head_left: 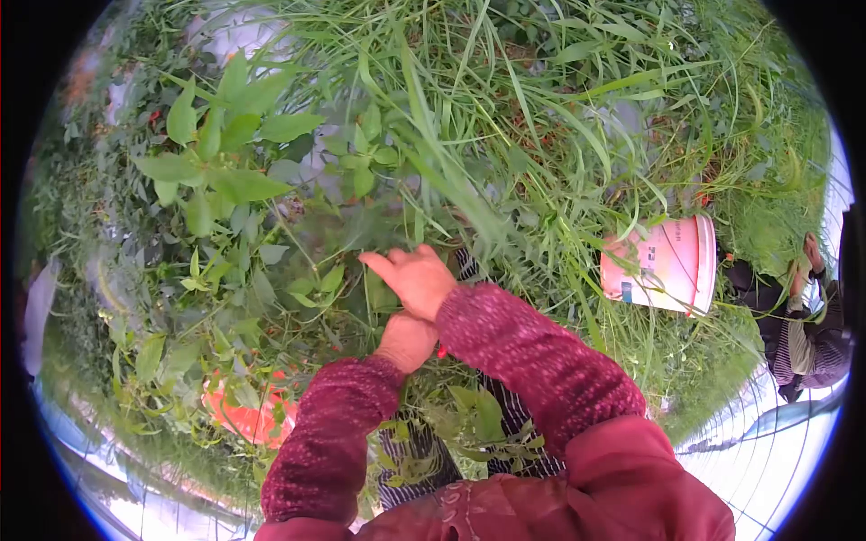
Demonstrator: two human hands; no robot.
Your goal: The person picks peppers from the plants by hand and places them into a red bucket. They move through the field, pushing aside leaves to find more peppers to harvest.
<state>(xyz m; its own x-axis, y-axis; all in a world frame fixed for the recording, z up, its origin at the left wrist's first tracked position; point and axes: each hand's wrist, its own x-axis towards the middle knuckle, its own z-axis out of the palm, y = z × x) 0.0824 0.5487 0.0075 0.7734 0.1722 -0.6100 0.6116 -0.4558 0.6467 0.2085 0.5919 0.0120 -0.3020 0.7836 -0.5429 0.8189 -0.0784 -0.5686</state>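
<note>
- Maroon sleeves lie nearest the camera, with both arms stretched forward into greenery above a striped garment.
- The right hand crosses over and beyond the left hand, so it is the nearer one to the leafy plant. The plant stands just to its left, its stems roughly upright.
- Seen from the back, the right hand has its fingers close together, pointing left and touching leaves. I cannot tell whether they pinch anything.
- The left hand's fingers are hidden under the right wrist, so I cannot tell its state.
- A pink-and-white bucket lies tipped in the long grass, well apart to the right.
</note>
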